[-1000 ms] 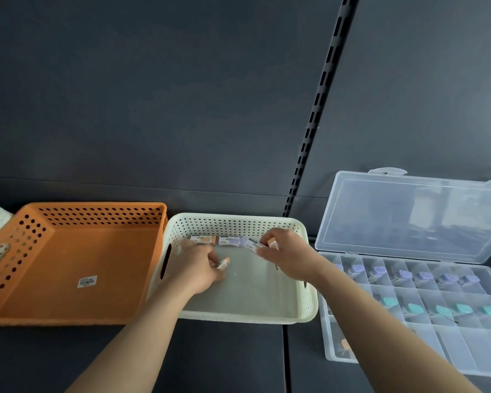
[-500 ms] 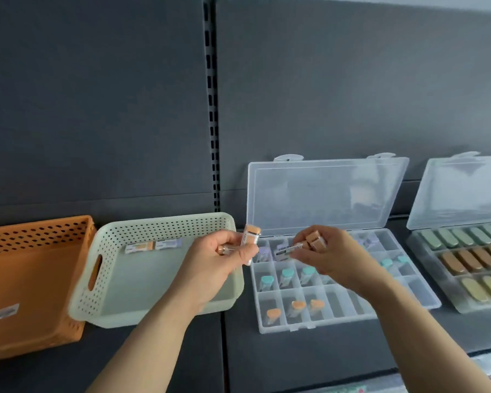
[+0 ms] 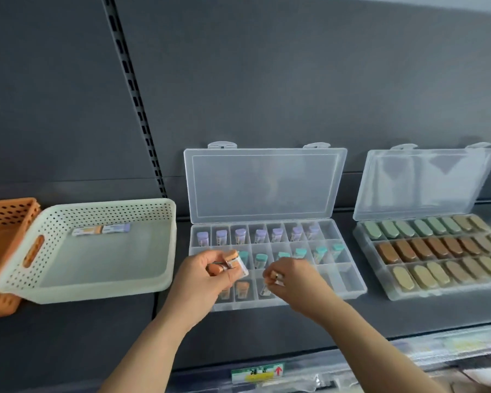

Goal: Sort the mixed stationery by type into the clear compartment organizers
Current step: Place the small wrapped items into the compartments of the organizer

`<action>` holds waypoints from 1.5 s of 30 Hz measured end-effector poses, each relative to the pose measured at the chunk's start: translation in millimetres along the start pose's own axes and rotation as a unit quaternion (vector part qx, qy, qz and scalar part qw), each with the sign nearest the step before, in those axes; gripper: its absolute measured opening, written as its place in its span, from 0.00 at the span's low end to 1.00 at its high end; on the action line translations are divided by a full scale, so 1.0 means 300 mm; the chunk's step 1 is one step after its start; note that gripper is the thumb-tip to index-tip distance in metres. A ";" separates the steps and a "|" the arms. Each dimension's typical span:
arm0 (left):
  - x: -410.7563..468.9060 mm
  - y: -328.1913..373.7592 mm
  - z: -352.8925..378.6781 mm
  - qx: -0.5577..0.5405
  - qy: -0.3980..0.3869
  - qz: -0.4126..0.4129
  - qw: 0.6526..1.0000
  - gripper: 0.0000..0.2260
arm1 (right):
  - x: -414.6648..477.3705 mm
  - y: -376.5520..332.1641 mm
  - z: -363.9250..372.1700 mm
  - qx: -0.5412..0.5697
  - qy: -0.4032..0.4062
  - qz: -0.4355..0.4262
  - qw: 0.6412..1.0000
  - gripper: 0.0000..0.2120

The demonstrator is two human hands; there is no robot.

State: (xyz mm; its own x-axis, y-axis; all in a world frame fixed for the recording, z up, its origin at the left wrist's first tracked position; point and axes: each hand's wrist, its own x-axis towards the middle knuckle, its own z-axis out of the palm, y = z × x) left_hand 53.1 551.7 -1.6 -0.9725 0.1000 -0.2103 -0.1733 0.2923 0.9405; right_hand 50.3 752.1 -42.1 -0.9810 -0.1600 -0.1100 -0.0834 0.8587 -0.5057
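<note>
1. Both hands dropped from mid-air onto the organizer [image 3: 349, 279], centre frame.
2. L hand [image 3: 207, 275] grips spare orange-capped tubes [image 3: 233, 260], prob. stock for the bottom row.
3. R hand [image 3: 291, 279] pinches one tube [image 3: 275, 277] over a bottom-row cell, next to the orange ones.
4. Two pcs [image 3: 101, 230] left in the white basket [image 3: 97, 290], centre-left.

Setting: shop, retail gondola shelving. Dark grey back panel [image 3: 267, 80] with slotted upright [image 3: 136, 109] behind the fingers [image 3: 274, 270]. Grey shelf deck [image 3: 267, 330] under them. Below them, a front-edge ticket strip [image 3: 380, 354] carries a green-yellow label [image 3: 257, 372] with a red arrow. Bagged goods [image 3: 323, 381] lower.
</note>
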 end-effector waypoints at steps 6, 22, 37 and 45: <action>-0.022 -0.018 0.030 0.024 0.041 0.017 0.999 0.10 | 0.014 -0.002 -0.025 0.015 -0.025 -0.022 0.999 0.12; -0.011 0.003 0.185 0.113 0.029 0.094 0.989 0.06 | -0.067 0.005 -0.193 0.250 -0.015 -0.054 0.967 0.04; -0.033 0.002 0.181 0.060 0.046 0.067 0.995 0.06 | -0.057 0.125 -0.127 0.193 0.043 -0.003 0.980 0.03; -0.044 -0.007 0.181 -0.046 0.024 0.009 0.999 0.16 | -0.039 0.148 -0.074 0.081 -0.001 -0.022 0.996 0.10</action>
State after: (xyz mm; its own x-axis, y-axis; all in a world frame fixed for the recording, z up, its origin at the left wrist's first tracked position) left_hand 74.8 601.4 -15.1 -0.9818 0.0574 -0.1811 -0.1662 0.2021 0.9651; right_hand 54.2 803.0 -44.3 -0.9769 -0.1959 -0.0858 -0.0962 0.7609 -0.6417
